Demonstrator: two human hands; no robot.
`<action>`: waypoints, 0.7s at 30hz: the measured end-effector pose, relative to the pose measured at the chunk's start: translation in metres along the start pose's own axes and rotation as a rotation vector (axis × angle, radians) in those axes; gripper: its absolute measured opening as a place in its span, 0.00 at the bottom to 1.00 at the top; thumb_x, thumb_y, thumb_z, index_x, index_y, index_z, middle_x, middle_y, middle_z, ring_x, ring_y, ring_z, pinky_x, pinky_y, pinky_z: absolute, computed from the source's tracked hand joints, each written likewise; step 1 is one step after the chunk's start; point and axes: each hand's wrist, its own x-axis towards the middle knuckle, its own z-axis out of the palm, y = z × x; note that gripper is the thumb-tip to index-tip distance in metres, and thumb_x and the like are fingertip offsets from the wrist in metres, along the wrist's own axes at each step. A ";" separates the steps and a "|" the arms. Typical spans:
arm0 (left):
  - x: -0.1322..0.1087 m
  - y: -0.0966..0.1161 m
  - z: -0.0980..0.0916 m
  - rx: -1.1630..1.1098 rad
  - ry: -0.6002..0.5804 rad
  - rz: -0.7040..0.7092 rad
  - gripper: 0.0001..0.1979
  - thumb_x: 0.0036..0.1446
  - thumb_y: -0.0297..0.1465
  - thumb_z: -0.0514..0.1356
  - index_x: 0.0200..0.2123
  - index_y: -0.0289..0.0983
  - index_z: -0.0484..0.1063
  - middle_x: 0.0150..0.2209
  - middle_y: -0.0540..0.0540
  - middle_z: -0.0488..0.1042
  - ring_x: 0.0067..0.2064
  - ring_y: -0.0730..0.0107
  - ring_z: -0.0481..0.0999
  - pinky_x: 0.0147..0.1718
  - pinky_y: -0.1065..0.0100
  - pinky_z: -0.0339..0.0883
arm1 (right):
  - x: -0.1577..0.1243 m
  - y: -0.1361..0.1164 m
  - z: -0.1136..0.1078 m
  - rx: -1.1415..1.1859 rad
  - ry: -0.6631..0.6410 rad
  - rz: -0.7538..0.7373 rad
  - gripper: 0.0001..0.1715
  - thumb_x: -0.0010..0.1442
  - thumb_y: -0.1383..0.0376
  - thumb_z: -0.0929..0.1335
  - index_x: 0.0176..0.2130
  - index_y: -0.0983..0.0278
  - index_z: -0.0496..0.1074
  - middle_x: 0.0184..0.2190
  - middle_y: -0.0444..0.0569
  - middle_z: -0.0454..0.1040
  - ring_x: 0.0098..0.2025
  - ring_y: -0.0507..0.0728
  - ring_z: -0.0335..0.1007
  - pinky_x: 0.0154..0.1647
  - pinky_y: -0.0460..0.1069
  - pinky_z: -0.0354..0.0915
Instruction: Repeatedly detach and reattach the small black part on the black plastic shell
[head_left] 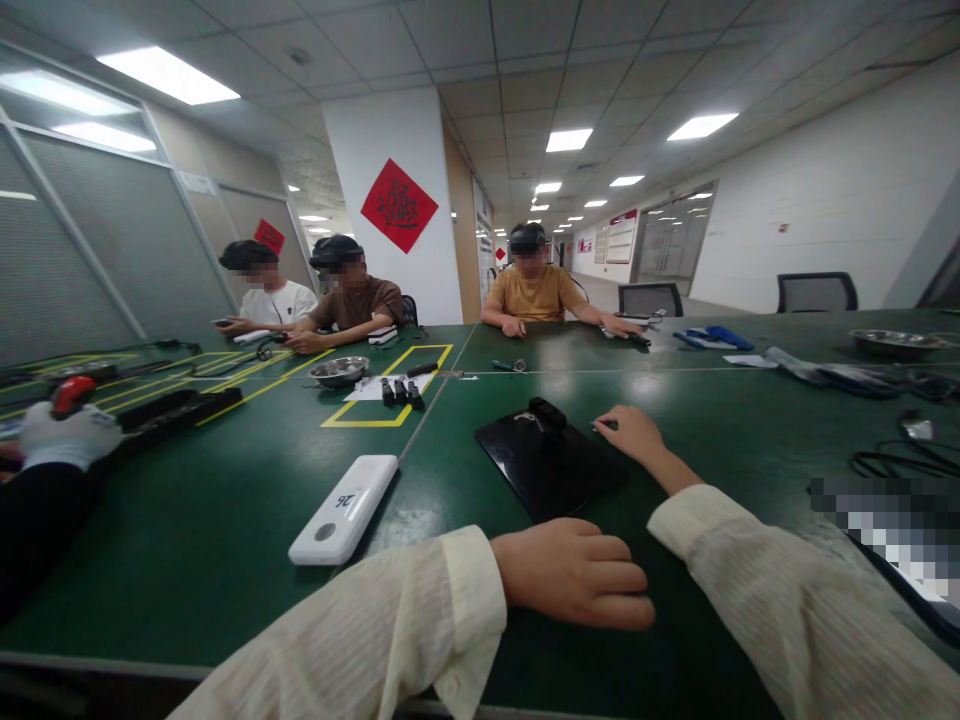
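My left hand [574, 572] lies palm down on the green table [225, 520], fingers loosely curled, just in front of a flat black plate [547, 465] with a small black block on its far edge. My right hand [634, 432] rests beside the plate's far right corner, fingers closed in a pinch on a small dark item [604, 425] too small to name. Both arms wear cream sleeves.
A white power bank [345, 507] lies left of the plate. A gloved hand [67, 435] of another person holds a red-topped tool at far left. Three people sit across the table. Metal bowls [339, 371], black cables [900, 455] and small tools lie about.
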 end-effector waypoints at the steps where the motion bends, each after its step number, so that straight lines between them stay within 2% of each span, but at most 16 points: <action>1: 0.000 0.000 0.001 -0.004 -0.007 0.000 0.07 0.61 0.31 0.51 0.39 0.40 0.69 0.37 0.50 0.69 0.36 0.75 0.66 0.25 0.70 0.54 | 0.000 -0.001 0.000 0.000 -0.003 0.002 0.15 0.56 0.60 0.63 0.33 0.60 0.79 0.34 0.50 0.76 0.38 0.59 0.69 0.37 0.50 0.62; 4: -0.002 -0.001 0.003 -0.033 0.014 -0.013 0.07 0.61 0.30 0.50 0.39 0.39 0.67 0.37 0.50 0.70 0.37 0.74 0.66 0.26 0.70 0.56 | 0.001 -0.006 -0.005 0.047 0.051 0.041 0.14 0.55 0.62 0.64 0.30 0.61 0.78 0.33 0.50 0.76 0.37 0.59 0.69 0.36 0.50 0.61; 6: -0.004 -0.003 0.003 -0.092 0.097 -0.106 0.08 0.60 0.28 0.48 0.39 0.37 0.65 0.38 0.48 0.70 0.39 0.72 0.67 0.31 0.69 0.59 | 0.002 -0.014 -0.012 0.136 0.183 0.091 0.15 0.56 0.60 0.63 0.29 0.62 0.78 0.31 0.51 0.76 0.36 0.58 0.68 0.37 0.50 0.61; 8: -0.006 -0.008 0.003 -0.196 0.243 -0.316 0.09 0.58 0.27 0.46 0.38 0.36 0.64 0.38 0.46 0.70 0.41 0.70 0.67 0.37 0.67 0.61 | 0.004 -0.027 -0.022 0.260 0.378 0.134 0.17 0.58 0.59 0.62 0.30 0.64 0.76 0.30 0.52 0.75 0.34 0.57 0.68 0.37 0.50 0.61; 10: -0.011 -0.015 0.005 -0.307 0.398 -0.617 0.10 0.58 0.27 0.44 0.37 0.35 0.63 0.37 0.44 0.68 0.41 0.68 0.66 0.40 0.65 0.62 | 0.003 -0.045 -0.032 0.371 0.563 0.131 0.17 0.59 0.59 0.61 0.32 0.66 0.75 0.29 0.52 0.74 0.33 0.57 0.67 0.37 0.50 0.61; 12: -0.019 -0.025 0.010 -0.375 0.501 -0.925 0.11 0.60 0.29 0.42 0.35 0.36 0.63 0.36 0.44 0.67 0.40 0.68 0.66 0.41 0.65 0.62 | 0.000 -0.066 -0.040 0.431 0.677 0.064 0.16 0.60 0.59 0.61 0.32 0.66 0.73 0.28 0.50 0.72 0.32 0.56 0.65 0.36 0.51 0.61; 14: -0.029 -0.035 0.019 -0.417 0.567 -1.147 0.14 0.63 0.32 0.41 0.33 0.37 0.64 0.34 0.46 0.67 0.39 0.68 0.66 0.42 0.65 0.61 | -0.008 -0.089 -0.044 0.459 0.711 -0.047 0.14 0.60 0.59 0.62 0.32 0.65 0.72 0.27 0.49 0.70 0.33 0.56 0.64 0.36 0.51 0.60; 16: -0.039 -0.045 0.028 -0.455 0.642 -1.282 0.19 0.65 0.35 0.38 0.33 0.38 0.65 0.34 0.46 0.68 0.39 0.68 0.67 0.42 0.64 0.61 | -0.017 -0.109 -0.045 0.480 0.685 -0.153 0.12 0.61 0.61 0.62 0.32 0.64 0.71 0.28 0.48 0.70 0.33 0.56 0.64 0.37 0.51 0.60; 19: -0.049 -0.054 0.035 -0.469 0.687 -1.338 0.23 0.65 0.38 0.35 0.33 0.38 0.66 0.33 0.46 0.69 0.39 0.68 0.67 0.44 0.64 0.61 | -0.029 -0.130 -0.043 0.513 0.609 -0.261 0.10 0.60 0.63 0.63 0.32 0.62 0.72 0.29 0.48 0.71 0.35 0.56 0.64 0.38 0.52 0.60; 21: -0.051 -0.055 0.033 -0.402 0.651 -1.301 0.22 0.65 0.38 0.36 0.34 0.38 0.67 0.35 0.46 0.69 0.40 0.67 0.66 0.45 0.63 0.60 | -0.035 -0.137 -0.040 0.526 0.569 -0.314 0.09 0.60 0.65 0.64 0.33 0.62 0.73 0.29 0.48 0.72 0.35 0.56 0.64 0.39 0.52 0.61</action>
